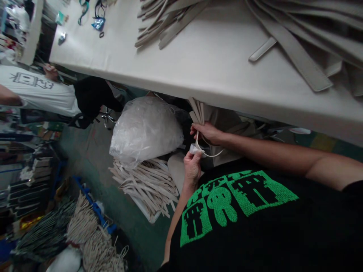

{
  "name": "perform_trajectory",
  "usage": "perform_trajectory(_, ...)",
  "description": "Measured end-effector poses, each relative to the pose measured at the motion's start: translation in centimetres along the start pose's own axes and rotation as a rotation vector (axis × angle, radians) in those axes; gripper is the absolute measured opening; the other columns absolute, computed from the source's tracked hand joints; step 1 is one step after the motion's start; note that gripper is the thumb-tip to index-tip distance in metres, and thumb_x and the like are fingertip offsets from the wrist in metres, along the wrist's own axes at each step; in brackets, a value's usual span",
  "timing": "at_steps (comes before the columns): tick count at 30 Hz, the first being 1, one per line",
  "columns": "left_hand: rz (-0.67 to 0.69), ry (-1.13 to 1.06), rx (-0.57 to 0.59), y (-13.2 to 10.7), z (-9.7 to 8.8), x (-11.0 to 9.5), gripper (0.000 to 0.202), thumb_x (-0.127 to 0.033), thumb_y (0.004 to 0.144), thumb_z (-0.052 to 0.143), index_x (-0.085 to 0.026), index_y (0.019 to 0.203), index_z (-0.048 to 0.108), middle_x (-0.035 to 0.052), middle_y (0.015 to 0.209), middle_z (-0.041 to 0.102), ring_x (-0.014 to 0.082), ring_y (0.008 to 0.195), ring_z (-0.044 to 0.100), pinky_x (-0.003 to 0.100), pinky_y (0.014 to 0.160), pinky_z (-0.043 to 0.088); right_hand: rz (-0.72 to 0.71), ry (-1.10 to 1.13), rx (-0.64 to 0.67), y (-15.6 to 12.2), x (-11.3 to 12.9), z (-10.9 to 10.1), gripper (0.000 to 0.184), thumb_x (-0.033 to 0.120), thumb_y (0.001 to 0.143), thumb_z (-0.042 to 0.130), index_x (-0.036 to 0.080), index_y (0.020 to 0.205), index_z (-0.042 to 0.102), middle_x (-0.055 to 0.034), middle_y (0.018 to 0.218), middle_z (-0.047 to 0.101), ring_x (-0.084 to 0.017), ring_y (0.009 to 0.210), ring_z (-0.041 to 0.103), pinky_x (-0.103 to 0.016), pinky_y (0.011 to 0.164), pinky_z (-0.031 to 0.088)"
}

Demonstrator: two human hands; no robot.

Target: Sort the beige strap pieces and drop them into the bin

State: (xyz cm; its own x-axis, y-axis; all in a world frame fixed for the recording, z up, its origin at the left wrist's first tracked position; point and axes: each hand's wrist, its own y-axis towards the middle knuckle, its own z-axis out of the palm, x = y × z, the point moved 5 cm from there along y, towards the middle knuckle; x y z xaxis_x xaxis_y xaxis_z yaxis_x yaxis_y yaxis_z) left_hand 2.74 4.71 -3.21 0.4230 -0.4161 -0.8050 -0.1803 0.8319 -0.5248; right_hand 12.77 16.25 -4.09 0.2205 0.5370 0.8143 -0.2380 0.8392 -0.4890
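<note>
Just off the worktop's near edge, by the worktop [210, 60], our right hand [207, 131] grips fanned straps [198, 113]; our left hand [192, 166] pinches a white piece [194, 149].

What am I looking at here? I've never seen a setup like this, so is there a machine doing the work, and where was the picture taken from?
There is no machine at work here, just a person's two bare hands. The one picture comes from a camera on that person's head, looking forward and down, so the black shirt is the wearer's own. The right hand holds a bunch of beige strips. The left hand pinches a small white thing, too small to name. A pale cord loops near both hands. On the table lie piles of straps. Beyond the hands sits a big plastic bag.
</note>
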Motion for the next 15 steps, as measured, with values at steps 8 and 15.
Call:
perform_trajectory(8,0.116,-0.087,-0.214,1.7,-2.6,-1.5,0.039,-0.037,0.051,0.090,-0.017,0.072,0.065,-0.0039,0.071,0.065,0.0087,0.067,0.061,0.023,0.073,0.049,-0.004,-0.223,0.156,-0.9,1.0,-0.1,0.025,0.039,0.081,0.071,0.015,0.073,0.066,-0.0004,0.064,0.066,-0.007,0.040,0.039,-0.023,0.039,0.028)
perform_trajectory(15,0.057,-0.224,-0.203,2.2,-2.8,-1.7,0.015,-0.028,0.079,0.074,-0.017,0.085,0.066,0.0002,0.084,0.071,0.0108,0.078,0.066,0.022,0.076,0.049,-0.134,-0.586,0.445,-2.6,0.7,1.7,0.030,0.043,0.063,0.077,0.016,0.075,0.068,0.0009,0.068,0.063,-0.013,0.065,0.054,-0.024,0.057,0.036)
